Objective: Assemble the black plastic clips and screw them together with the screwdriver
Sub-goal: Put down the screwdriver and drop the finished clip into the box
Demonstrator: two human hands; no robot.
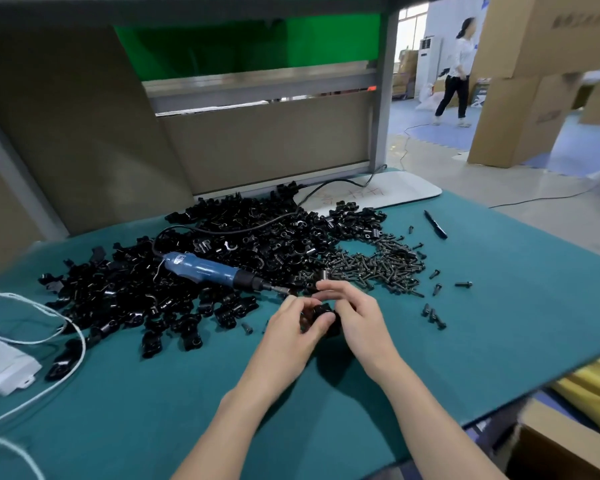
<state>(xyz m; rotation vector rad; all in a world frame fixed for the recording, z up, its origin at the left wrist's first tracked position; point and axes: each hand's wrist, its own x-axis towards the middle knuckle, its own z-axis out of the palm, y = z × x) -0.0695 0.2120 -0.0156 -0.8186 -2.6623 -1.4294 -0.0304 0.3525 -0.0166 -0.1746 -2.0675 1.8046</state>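
**One clip (323, 311), easily misaligned**

If either hold loosens, the clip's parts would likely shift out of line or drop onto the mat (499, 306), and a screw would then seat crooked. The left hand (291, 327) curls fingers and thumb round the clip. The right hand (357, 317) pinches its other side. The clip sits just above the mat, near the tip of the screwdriver (205, 270).

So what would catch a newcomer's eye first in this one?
First comes the big heap of black clips spread over the middle of the green mat, with the blue screwdriver lying on its near edge. To its right sits a smaller heap of screws. In front, the left hand and right hand together hold one clip.
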